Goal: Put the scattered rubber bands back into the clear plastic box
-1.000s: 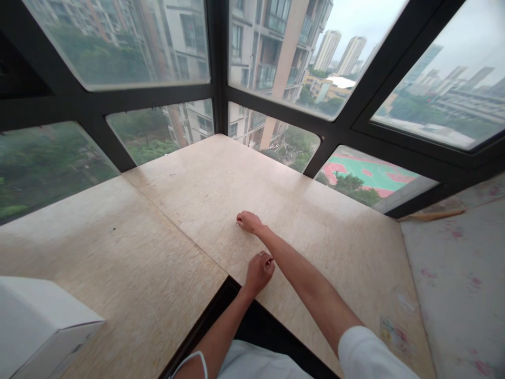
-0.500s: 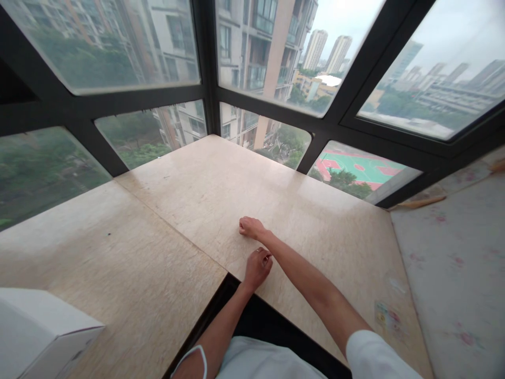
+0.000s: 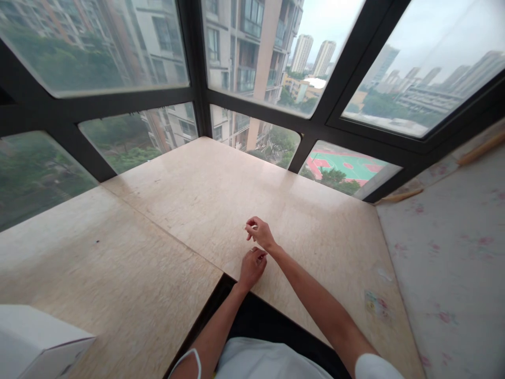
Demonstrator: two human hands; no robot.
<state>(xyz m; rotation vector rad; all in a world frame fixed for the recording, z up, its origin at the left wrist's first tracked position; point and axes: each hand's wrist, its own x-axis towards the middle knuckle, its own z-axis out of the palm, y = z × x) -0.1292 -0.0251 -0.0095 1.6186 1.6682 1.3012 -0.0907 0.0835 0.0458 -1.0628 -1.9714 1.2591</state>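
Note:
Over the pale stone-patterned counter (image 3: 189,189), both of my hands are close together near its front edge. My left hand (image 3: 253,268) has its fingers curled and the thumb pressed toward them; whatever may be in that pinch is too small to see. Just beyond it, my right hand (image 3: 260,232) is bent at the wrist with thumb and fingers drawn together, pointing left. A tiny pale speck shows at its fingertips, but I cannot make out what it is. The hands nearly touch at the left fingertips and the right wrist.
A white box (image 3: 35,337) stands at the lower left. A small dark speck (image 3: 98,241) lies on the counter. Toward the right wall (image 3: 445,263) are a clear packet with coloured print (image 3: 376,304) and a clear scrap (image 3: 384,275). Dark-framed windows (image 3: 252,108) border the back.
My right hand has turned from a closed fist to a raised pinch with the fingers showing. My left hand stays curled near it. The view has shifted slightly to the right.

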